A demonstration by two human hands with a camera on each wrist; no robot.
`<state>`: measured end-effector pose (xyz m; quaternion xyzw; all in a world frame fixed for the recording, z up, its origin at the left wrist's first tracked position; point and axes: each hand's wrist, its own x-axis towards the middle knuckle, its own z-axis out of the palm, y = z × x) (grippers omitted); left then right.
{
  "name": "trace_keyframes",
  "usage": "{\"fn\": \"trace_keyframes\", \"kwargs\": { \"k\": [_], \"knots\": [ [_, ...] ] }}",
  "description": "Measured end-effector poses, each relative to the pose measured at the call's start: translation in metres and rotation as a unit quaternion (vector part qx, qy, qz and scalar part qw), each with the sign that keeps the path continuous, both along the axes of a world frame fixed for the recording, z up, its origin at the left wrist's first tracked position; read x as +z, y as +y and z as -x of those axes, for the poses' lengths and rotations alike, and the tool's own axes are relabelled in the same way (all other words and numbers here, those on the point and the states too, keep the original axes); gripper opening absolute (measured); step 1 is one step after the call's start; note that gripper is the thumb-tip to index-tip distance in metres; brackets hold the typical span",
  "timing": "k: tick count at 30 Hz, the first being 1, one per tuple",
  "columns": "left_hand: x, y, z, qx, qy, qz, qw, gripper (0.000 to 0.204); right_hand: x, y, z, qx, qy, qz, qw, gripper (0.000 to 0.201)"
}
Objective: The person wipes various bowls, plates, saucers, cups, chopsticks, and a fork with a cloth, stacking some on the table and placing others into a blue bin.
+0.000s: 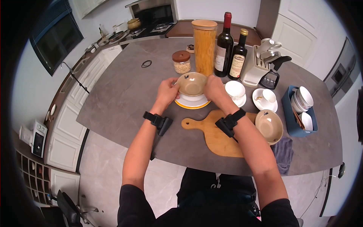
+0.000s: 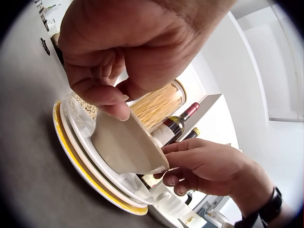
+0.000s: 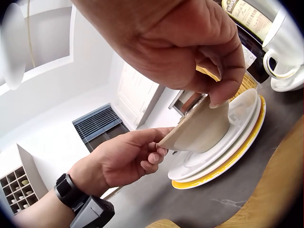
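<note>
A tan bowl (image 1: 191,84) is held by its rim between both hands, over a stack of white plates with a yellow-rimmed plate (image 1: 192,106) at the bottom. My left hand (image 1: 167,92) pinches the left side of the rim, and my right hand (image 1: 216,90) pinches the right side. In the left wrist view the bowl (image 2: 124,145) is tilted in the picture, its base at or just above the top plate; whether it touches cannot be told. The right wrist view shows the bowl (image 3: 202,128) with fingers and thumbs at opposite sides.
Behind stand an oat jar (image 1: 181,62), a pasta jar (image 1: 204,47), two bottles and a knife block (image 1: 254,66). White cups on saucers, another tan bowl (image 1: 269,126), a wooden board (image 1: 219,138), a grey cloth (image 1: 283,155) and a blue basket (image 1: 301,132) are nearer and rightward.
</note>
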<state>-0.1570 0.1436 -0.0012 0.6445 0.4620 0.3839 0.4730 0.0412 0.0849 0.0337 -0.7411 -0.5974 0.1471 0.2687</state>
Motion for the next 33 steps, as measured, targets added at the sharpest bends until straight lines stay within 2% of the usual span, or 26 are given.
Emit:
{"fn": "trace_keyframes", "kwargs": {
  "k": [2, 4, 5, 6, 8, 10, 11, 12, 14, 15, 17, 18, 20, 24, 26, 30, 32, 33],
  "knots": [
    [0.006, -0.005, -0.001, -0.007, 0.001, 0.004, 1.0, 0.036, 0.004, -0.013, 0.002, 0.015, -0.019, -0.037, 0.999, 0.016],
    [0.01, -0.011, 0.0, 0.072, 0.156, -0.096, 0.981, 0.039, 0.01, -0.035, -0.002, 0.021, -0.042, -0.071, 0.996, 0.015],
    [0.012, -0.015, -0.002, 0.109, 0.212, -0.202, 0.95, 0.04, 0.018, -0.053, -0.003, 0.061, -0.048, -0.116, 0.99, 0.018],
    [0.01, -0.024, -0.01, 0.099, 0.209, -0.2, 0.952, 0.04, 0.026, -0.075, -0.005, 0.102, -0.055, -0.159, 0.98, 0.02],
    [0.038, -0.071, -0.026, 0.07, 0.142, -0.268, 0.95, 0.032, 0.05, -0.131, -0.013, 0.101, -0.047, -0.15, 0.982, 0.021],
    [0.038, -0.112, -0.05, -0.027, 0.114, -0.229, 0.966, 0.031, 0.056, -0.182, -0.036, 0.049, -0.068, -0.166, 0.983, 0.022],
    [0.04, -0.133, -0.065, -0.087, 0.1, -0.196, 0.972, 0.032, 0.057, -0.199, -0.052, 0.012, -0.102, -0.155, 0.983, 0.015],
    [0.039, -0.152, -0.08, -0.145, 0.086, -0.163, 0.972, 0.032, 0.056, -0.216, -0.07, -0.024, -0.136, -0.143, 0.98, 0.011],
    [0.022, -0.178, -0.107, -0.227, 0.062, -0.172, 0.957, 0.04, 0.041, -0.241, -0.108, -0.112, -0.2, -0.168, 0.959, 0.012],
    [0.018, -0.186, -0.12, -0.23, 0.06, -0.172, 0.956, 0.04, 0.033, -0.251, -0.126, -0.129, -0.221, -0.139, 0.957, 0.013],
    [0.015, -0.199, -0.143, -0.294, 0.044, -0.086, 0.951, 0.05, 0.021, -0.268, -0.151, -0.155, -0.238, -0.085, 0.955, 0.019],
    [0.018, -0.202, -0.15, -0.297, 0.044, -0.088, 0.95, 0.05, 0.017, -0.272, -0.159, -0.159, -0.239, -0.086, 0.954, 0.019],
    [0.024, -0.205, -0.159, -0.324, 0.054, -0.01, 0.944, 0.054, 0.009, -0.276, -0.17, -0.118, -0.082, -0.058, 0.988, 0.024],
    [0.028, -0.211, -0.163, -0.307, 0.033, 0.016, 0.951, 0.052, 0.011, -0.276, -0.165, -0.115, -0.052, -0.107, 0.986, 0.024],
    [0.03, -0.214, -0.161, -0.292, -0.033, 0.026, 0.956, 0.051, 0.024, -0.275, -0.163, -0.125, -0.013, -0.08, 0.989, 0.024],
    [0.026, -0.206, -0.151, -0.253, -0.117, -0.006, 0.96, 0.048, 0.048, -0.256, -0.152, -0.08, -0.007, -0.134, 0.988, 0.024],
    [0.037, -0.185, -0.14, -0.162, -0.107, -0.104, 0.975, 0.04, 0.067, -0.234, -0.136, -0.072, -0.009, -0.121, 0.99, 0.026],
    [0.045, -0.176, -0.13, -0.143, -0.106, -0.085, 0.98, 0.041, 0.073, -0.22, -0.13, -0.046, -0.019, -0.121, 0.991, 0.028]
  ]
}}
